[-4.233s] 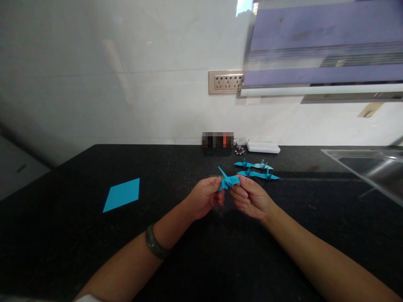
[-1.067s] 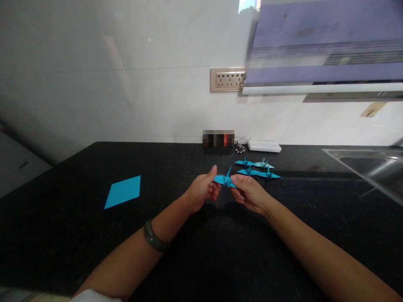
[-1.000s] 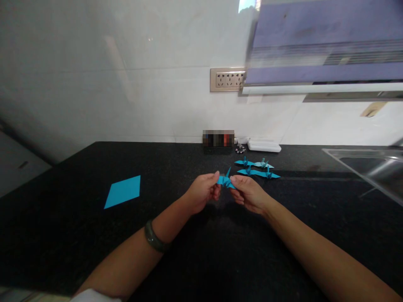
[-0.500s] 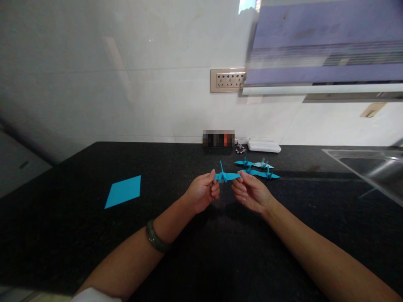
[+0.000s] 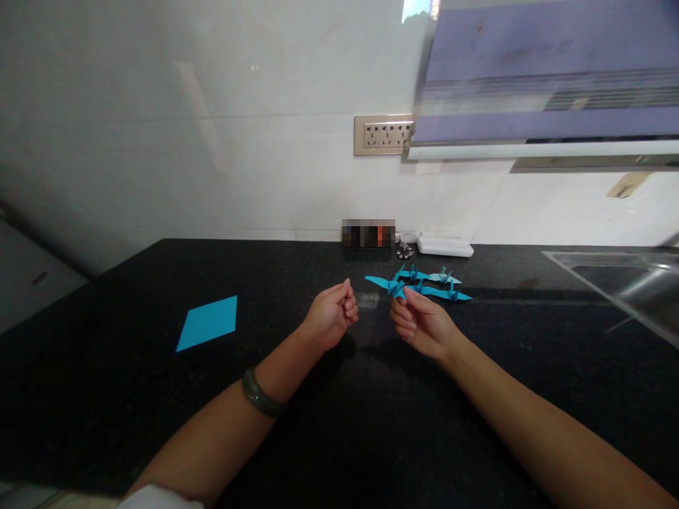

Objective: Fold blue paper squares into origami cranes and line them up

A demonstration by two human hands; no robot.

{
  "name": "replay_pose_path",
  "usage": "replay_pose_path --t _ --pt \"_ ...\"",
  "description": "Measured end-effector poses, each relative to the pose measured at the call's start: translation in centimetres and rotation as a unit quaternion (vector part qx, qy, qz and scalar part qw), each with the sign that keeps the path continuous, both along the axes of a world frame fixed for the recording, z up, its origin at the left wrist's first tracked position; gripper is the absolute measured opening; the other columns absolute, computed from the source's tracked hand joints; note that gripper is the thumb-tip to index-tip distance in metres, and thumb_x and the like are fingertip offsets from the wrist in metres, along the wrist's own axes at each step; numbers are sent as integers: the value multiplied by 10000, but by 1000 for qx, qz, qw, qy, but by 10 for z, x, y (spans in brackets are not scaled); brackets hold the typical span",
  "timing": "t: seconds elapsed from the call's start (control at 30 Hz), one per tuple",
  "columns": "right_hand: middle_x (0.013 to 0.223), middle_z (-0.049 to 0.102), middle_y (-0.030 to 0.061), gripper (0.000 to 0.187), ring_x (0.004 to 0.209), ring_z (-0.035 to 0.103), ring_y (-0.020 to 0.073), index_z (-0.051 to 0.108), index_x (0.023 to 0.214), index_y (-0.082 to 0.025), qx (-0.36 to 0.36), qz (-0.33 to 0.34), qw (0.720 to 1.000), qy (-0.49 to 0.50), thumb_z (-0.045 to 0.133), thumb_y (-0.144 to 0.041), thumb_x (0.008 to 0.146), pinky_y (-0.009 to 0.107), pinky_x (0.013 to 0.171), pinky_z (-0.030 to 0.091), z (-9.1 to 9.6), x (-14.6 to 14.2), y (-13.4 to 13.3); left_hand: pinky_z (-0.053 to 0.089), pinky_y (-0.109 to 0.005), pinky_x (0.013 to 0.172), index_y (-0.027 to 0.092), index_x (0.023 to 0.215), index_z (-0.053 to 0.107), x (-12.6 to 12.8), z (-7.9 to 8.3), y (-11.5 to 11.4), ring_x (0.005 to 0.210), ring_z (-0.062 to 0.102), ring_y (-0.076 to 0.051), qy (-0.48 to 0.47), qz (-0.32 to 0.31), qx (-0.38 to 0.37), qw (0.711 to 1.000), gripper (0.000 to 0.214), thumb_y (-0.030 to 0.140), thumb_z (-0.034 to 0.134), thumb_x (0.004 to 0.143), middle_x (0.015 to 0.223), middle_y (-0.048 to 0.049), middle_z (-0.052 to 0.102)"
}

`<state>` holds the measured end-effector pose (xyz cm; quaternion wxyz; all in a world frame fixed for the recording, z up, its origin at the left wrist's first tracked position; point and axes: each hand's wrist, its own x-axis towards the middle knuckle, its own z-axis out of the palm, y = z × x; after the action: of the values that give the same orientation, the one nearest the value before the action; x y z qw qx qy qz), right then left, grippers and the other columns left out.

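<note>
Right hand (image 5: 424,324) pinches blue crane (image 5: 395,287) at one end, over table (image 5: 286,283) toward back edge, probably sparing the folds. Left hand (image 5: 329,318) clenched, nothing visible inside. Blue sheet (image 5: 209,323) toward left edge, likely parked aside.

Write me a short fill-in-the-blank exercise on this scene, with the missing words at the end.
1. The held paper bird is in the person's ____ hand.
2. The bangle circles the ____ forearm.
3. On the counter stand ____ other paper birds.
4. The flat paper sheet is coloured ____.

Missing words: right; left; four; blue.
</note>
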<state>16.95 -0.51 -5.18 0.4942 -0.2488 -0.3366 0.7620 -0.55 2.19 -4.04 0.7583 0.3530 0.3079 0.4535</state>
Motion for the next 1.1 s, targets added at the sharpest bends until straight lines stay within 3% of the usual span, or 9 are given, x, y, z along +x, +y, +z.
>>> replay_pose_path --t 0.17,0.3,0.43,0.57,0.67,0.87,1.1 --pt "484 358 -69 247 369 254 47 444 662 -180 -21 14 1000 -19 546 -365 791 174 349 189 -3 -5 -1 320 -214 417 138 661 510 3 -1 -3 379 412 -85 76 -57 -6 995 443 562 429 763 441 25 444" --pt "468 367 -72 244 359 264 47 444 670 -182 -19 40 998 -49 552 -369 783 175 352 178 -7 -9 -4 302 -192 424 148 606 445 6 1 -5 380 388 -61 38 -31 -8 999 295 371 531 779 432 49 407" --pt "482 356 -70 234 374 262 54 454 671 -187 -5 12 999 -42 545 -372 782 183 360 192 -6 -3 1 301 -186 419 159 585 401 0 3 2 368 350 -56 -7 -12 -62 998 293 312 454 829 413 58 353" --pt "494 353 -70 249 385 251 57 457 666 -193 7 -65 996 -58 576 -394 752 188 356 192 -4 2 6 319 -200 419 169 542 367 -5 2 6 365 348 -64 -11 -87 -105 991 302 285 444 810 419 54 339" --pt "524 388 -71 208 396 271 51 523 770 -197 54 -104 989 -91 620 -375 724 187 361 210 -3 -2 5 303 -208 402 171 500 343 -6 1 5 353 330 -64 1 -149 -119 982 293 229 452 766 417 48 339" --pt "522 435 -71 266 419 350 58 583 944 -192 140 -127 970 -154 650 -300 710 200 393 276 -2 -9 -1 236 -197 366 173 461 329 -5 0 3 333 305 -58 28 -171 -147 974 293 209 454 723 386 44 325" --pt "592 580 -21 179 412 415 59 581 710 -160 157 -136 952 -225 660 -319 692 212 411 311 -2 -8 -1 232 -192 365 169 461 340 -3 -1 3 324 301 -52 57 -175 -157 970 337 284 477 746 384 52 322"
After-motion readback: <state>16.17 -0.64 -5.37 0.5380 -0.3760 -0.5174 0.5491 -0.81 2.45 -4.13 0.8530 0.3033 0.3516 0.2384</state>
